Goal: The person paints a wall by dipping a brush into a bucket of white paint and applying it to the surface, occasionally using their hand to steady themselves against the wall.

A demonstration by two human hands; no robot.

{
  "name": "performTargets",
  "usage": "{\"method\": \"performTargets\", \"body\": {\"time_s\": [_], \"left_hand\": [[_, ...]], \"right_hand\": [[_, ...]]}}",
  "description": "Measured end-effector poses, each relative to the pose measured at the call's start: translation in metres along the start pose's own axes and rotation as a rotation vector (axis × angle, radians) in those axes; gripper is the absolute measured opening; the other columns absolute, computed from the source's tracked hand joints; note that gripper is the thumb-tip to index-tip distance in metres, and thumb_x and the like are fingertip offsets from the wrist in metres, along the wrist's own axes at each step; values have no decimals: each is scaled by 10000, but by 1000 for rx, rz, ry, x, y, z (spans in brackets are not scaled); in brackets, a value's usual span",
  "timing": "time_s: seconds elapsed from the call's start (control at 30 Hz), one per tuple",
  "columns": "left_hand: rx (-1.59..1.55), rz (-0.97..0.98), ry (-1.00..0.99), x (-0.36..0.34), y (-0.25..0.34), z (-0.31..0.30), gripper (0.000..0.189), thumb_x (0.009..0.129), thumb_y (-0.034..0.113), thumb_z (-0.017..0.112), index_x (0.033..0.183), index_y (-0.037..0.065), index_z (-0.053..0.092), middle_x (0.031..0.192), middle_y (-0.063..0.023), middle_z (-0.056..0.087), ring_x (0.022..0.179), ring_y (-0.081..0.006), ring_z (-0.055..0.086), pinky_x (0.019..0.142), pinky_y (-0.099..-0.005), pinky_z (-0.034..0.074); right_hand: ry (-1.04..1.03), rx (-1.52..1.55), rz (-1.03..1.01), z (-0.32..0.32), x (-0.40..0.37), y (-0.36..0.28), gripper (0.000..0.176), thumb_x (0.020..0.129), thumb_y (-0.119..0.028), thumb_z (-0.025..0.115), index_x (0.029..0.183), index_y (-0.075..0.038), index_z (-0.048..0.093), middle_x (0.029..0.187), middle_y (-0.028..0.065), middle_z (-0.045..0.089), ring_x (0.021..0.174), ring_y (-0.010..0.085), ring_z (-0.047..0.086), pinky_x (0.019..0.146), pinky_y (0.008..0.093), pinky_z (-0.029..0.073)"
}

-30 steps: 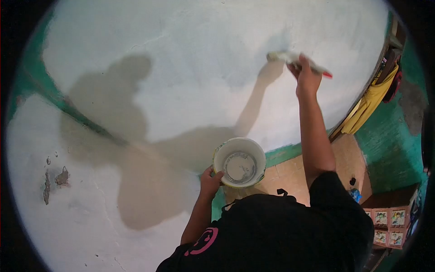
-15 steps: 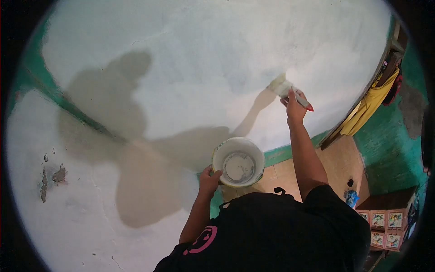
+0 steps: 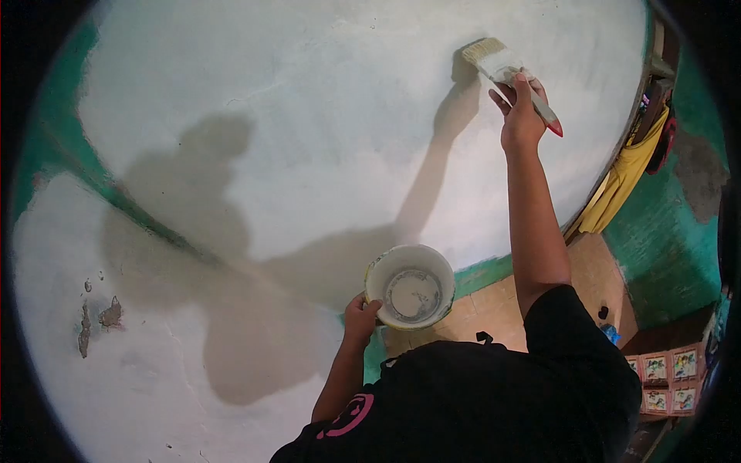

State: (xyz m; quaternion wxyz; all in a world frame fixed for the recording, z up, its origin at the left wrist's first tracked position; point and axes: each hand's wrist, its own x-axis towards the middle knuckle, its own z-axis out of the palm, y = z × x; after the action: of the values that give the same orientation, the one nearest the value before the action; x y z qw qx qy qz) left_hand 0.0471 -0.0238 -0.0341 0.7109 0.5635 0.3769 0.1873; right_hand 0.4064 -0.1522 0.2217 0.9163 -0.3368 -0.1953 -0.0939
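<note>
ok: right hand (image 3: 521, 116) clenched around the brush (image 3: 502, 68) handle, arm raised. long axis runs from the red handle tip at lower right, up-left to the bristles, which touch the white wall (image 3: 309, 116) just above the knuckles. left hand (image 3: 360, 316) grips the bucket (image 3: 448, 272) by its rim, well below.

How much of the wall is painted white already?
Most of the wall looks white already. Right now the right hand holds the brush against the wall up high, and the left hand holds the paint bucket, which looks nearly empty. Left over: the green strip at the bottom, the green edge on the left, and chipped spots.
</note>
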Motion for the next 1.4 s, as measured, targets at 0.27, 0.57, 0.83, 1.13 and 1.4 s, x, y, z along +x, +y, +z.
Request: {"method": "performTargets", "body": {"time_s": [0.27, 0.57, 0.83, 1.13, 1.4], "left_hand": [[0, -23, 19, 0, -4, 3, 288, 833, 123, 633, 1084, -14, 603, 932, -94, 644, 752, -177, 646, 634, -340, 577], [-15, 21, -12, -4, 1, 3, 259, 833, 93, 627, 1064, -23, 609, 908, -90, 648, 748, -171, 650, 626, -309, 563], [8, -15, 15, -15, 12, 11, 272, 855, 124, 618, 1082, -18, 570, 945, -108, 638, 776, -198, 655, 658, -346, 576], [-41, 6, 68, -19, -3, 11, 279, 821, 85, 641, 1087, 6, 607, 921, -88, 647, 738, -169, 648, 629, -321, 567], [6, 62, 108, -14, -12, 8, 289, 772, 50, 612, 1053, -12, 582, 896, -89, 639, 715, -166, 636, 600, -305, 541]], "right_hand": [[134, -229, 159, -93, -73, 91, 455, 937, -225, 577, 1258, 36, 387, 1164, 182, 571, 1037, 280, 614, 731, 380, 583], [139, -357, 177, -78, -86, 69, 359, 915, -177, 584, 1171, 55, 484, 1067, 175, 608, 904, 243, 661, 652, 327, 597], [-87, -178, -124, 24, -34, -14, 399, 907, -207, 605, 1149, 89, 494, 1054, 185, 613, 930, 243, 653, 721, 342, 590], [-138, -761, -388, -126, -105, 119, 189, 910, -158, 592, 992, 11, 571, 745, 119, 635, 655, 130, 637, 541, 279, 496], [-68, -532, 162, -132, -96, 114, 241, 929, -225, 560, 984, -4, 641, 804, 69, 669, 673, 124, 637, 563, 259, 526]]}}
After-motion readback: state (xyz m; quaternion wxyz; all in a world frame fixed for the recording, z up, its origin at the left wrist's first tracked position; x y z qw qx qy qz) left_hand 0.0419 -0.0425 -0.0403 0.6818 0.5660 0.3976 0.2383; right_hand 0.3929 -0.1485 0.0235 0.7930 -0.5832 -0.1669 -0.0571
